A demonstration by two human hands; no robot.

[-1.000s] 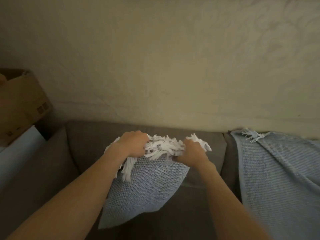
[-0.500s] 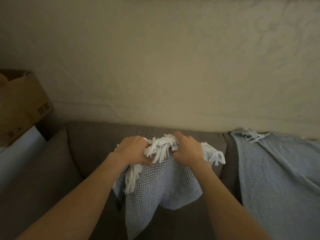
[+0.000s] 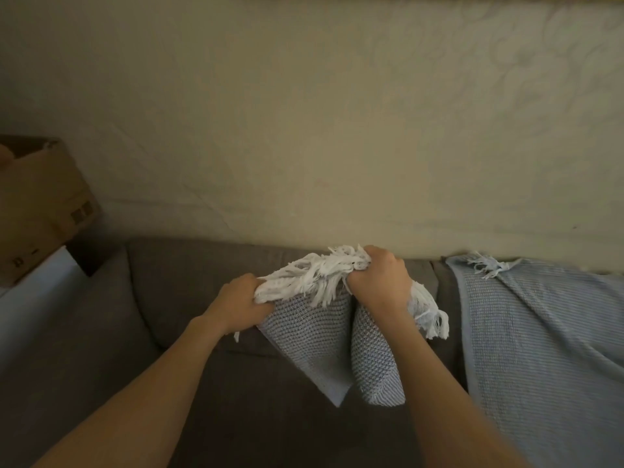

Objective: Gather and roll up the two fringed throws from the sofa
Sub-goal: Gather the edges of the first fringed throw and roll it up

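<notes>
A grey-blue knitted throw with a white fringe hangs bunched in front of the sofa's back. My left hand grips its left end, fingers curled into the fringe. My right hand grips the fringe's right part a little higher; more fringe dangles to the right of that wrist. The cloth droops below both hands in two folds. A second, light blue fringed throw lies spread over the sofa's back and seat on the right, untouched.
The dark grey sofa fills the lower view, its back against a pale wall. A cardboard box sits on a white surface beyond the sofa's left arm.
Both hands have shifted to the right with the throw, and my right hand has risen. The cloth is more gathered, hanging shorter and narrower below the hands.
</notes>
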